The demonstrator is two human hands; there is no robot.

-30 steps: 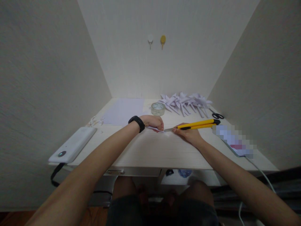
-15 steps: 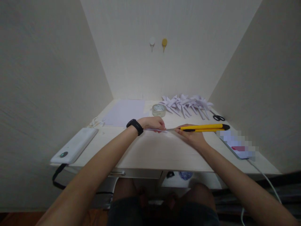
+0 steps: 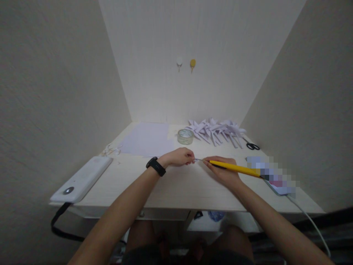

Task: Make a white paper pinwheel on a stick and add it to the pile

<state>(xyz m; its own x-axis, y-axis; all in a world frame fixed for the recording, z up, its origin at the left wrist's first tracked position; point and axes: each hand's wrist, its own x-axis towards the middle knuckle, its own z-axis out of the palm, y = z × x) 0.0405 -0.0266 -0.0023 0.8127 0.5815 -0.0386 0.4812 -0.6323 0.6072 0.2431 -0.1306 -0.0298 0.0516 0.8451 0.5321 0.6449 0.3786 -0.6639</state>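
Yellow knife (image 3: 234, 168) in right hand (image 3: 223, 172); tip by left fingers (image 3: 189, 159).

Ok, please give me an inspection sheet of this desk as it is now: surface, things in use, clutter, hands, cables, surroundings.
Surface: pale wooden desk, in a walled alcove.
Things in use: yellow utility knife; small paper piece at its blade tip.
Clutter: tape roll, folded paper shapes, scissors, paper sheet, scraps, white power bank, phone.
Hands: left hand pinches the paper; right hand has its grip on the knife.
Cables: black cable; white cable.
Surroundings: two wall hooks.
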